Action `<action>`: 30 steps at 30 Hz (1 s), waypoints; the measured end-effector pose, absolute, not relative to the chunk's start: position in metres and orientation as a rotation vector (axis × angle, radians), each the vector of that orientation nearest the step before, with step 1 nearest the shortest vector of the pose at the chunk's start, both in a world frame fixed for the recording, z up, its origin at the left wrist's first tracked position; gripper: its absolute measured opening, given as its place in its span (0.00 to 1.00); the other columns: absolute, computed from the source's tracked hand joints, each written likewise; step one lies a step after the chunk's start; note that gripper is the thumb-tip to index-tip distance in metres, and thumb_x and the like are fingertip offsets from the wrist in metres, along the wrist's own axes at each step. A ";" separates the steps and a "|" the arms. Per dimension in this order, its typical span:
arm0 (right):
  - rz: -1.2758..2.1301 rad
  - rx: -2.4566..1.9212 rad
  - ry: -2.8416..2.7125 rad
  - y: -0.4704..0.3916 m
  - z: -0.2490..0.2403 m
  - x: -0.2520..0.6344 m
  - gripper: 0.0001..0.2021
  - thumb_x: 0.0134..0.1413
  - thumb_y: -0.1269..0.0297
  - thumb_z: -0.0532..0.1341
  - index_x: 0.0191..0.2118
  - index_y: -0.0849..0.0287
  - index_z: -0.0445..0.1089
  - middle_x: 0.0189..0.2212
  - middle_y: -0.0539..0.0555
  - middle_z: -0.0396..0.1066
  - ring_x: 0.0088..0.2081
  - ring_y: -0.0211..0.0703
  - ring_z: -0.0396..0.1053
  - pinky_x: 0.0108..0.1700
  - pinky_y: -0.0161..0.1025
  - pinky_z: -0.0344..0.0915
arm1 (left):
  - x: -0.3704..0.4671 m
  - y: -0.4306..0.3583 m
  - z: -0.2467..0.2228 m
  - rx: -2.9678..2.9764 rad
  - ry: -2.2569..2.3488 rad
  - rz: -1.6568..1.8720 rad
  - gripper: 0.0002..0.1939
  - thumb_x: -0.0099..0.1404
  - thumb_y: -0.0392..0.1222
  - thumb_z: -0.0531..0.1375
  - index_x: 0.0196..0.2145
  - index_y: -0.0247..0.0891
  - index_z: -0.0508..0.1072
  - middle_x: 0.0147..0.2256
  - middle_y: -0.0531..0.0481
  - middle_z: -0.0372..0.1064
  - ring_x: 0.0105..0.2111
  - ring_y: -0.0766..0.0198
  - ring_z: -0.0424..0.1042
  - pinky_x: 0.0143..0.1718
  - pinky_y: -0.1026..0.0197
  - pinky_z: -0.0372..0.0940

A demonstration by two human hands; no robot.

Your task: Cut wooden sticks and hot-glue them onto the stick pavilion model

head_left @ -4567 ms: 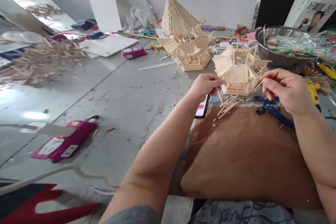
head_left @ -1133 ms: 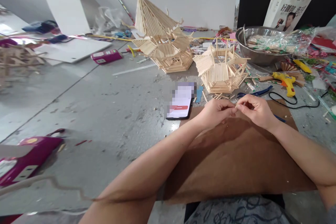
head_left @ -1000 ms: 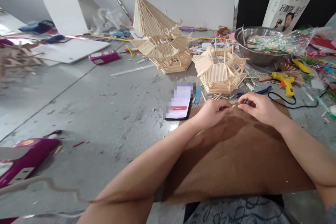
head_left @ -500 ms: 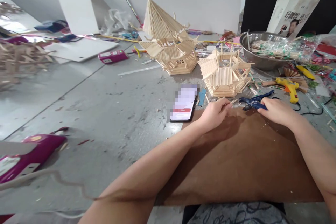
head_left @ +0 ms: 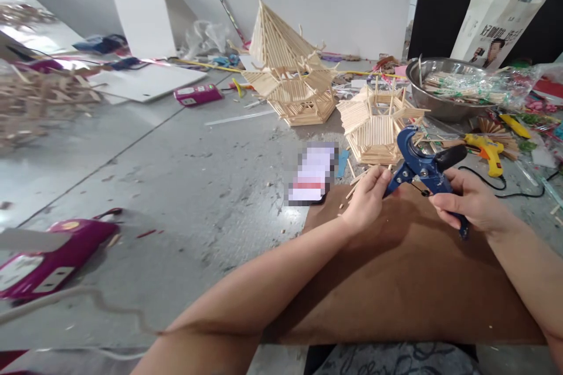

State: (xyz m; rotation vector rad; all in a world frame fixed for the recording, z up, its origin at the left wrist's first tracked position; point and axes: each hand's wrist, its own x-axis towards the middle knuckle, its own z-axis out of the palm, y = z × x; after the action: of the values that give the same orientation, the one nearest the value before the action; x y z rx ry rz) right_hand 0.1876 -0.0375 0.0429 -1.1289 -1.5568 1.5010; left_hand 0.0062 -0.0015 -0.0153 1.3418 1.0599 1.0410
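My right hand (head_left: 472, 202) is wrapped round a blue pipe cutter (head_left: 416, 158), raised with its curved jaw upward and a black grip on one side. To its left, my left hand (head_left: 369, 199) is closed in a pinch at the cutter's lower blue arm. A short wooden stick appears to be in that pinch, mostly hidden by the fingers. Just beyond the hands stands a small pavilion frame (head_left: 373, 137) built of wooden sticks, with upright posts. Loose sticks lie between it and my left hand.
A brown board (head_left: 409, 281) lies under my forearms, a phone (head_left: 310, 179) at its left corner. Farther back stand a taller stick pavilion (head_left: 303, 94) and a metal bowl (head_left: 453, 105) of packed sticks. A yellow glue gun (head_left: 488, 152) lies right; purple power strips (head_left: 197, 95) sit left.
My right hand has lifted the pipe cutter off the work surface and turned it upright. My left hand stays pinched beside it. The view has shifted slightly.
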 end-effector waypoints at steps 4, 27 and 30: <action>1.137 -1.257 -1.573 -0.039 0.028 0.177 0.11 0.43 0.58 0.63 0.28 0.56 0.61 0.16 0.44 0.60 0.16 0.33 0.59 0.19 0.33 0.58 | 0.009 -0.007 -0.012 1.339 1.024 1.013 0.15 0.63 0.54 0.48 0.26 0.40 0.58 0.14 0.60 0.53 0.14 0.72 0.51 0.18 0.66 0.51; -0.159 -1.285 -2.114 -0.018 0.016 0.197 0.17 0.46 0.63 0.57 0.44 0.60 0.60 0.39 0.61 0.67 0.43 0.52 0.65 0.44 0.47 0.62 | -0.003 0.000 0.004 1.690 0.904 1.102 0.13 0.63 0.46 0.49 0.24 0.37 0.61 0.20 0.55 0.59 0.21 0.72 0.59 0.25 0.66 0.58; -0.347 -1.300 -2.192 -0.016 0.008 0.196 0.18 0.48 0.57 0.56 0.44 0.62 0.60 0.36 0.60 0.69 0.40 0.50 0.66 0.40 0.44 0.62 | -0.004 0.001 0.001 1.794 0.910 1.104 0.12 0.63 0.44 0.49 0.25 0.37 0.60 0.20 0.56 0.57 0.20 0.73 0.58 0.24 0.67 0.57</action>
State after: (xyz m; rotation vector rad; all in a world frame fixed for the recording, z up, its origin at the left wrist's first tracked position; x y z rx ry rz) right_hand 0.1958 -0.0155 0.0082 -1.2996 -2.1923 -0.3474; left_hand -0.0038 0.0009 0.0008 1.7942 0.9104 1.1041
